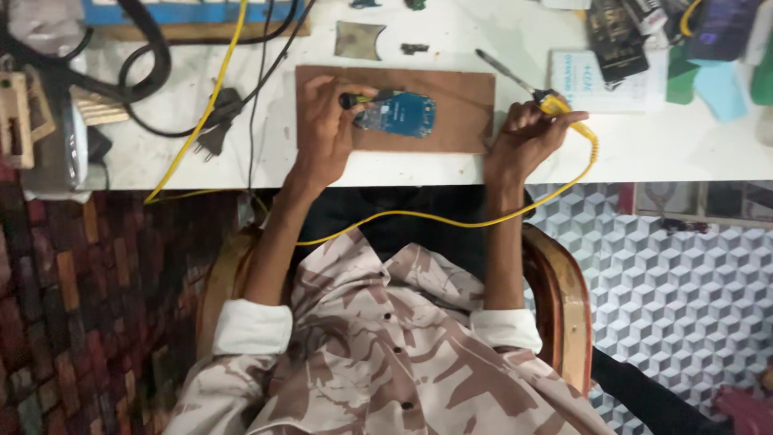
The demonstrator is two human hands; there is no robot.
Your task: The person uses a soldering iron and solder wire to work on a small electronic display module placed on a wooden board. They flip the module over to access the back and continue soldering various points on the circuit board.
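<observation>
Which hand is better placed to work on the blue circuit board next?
Probably left: the left hand rests at the circuit board with a tool; the right hand holds the soldering iron beside the wooden board.

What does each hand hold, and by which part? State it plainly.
Right hand: soldering iron, by its yellow handle. Left hand: a small tool, by its dark handle, its far end at the blue circuit board on the wooden board.

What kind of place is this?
Probably an electronics repair bench: a blue circuit board on a wooden board, a yellow soldering iron in the right hand, and tangled cables.
</observation>
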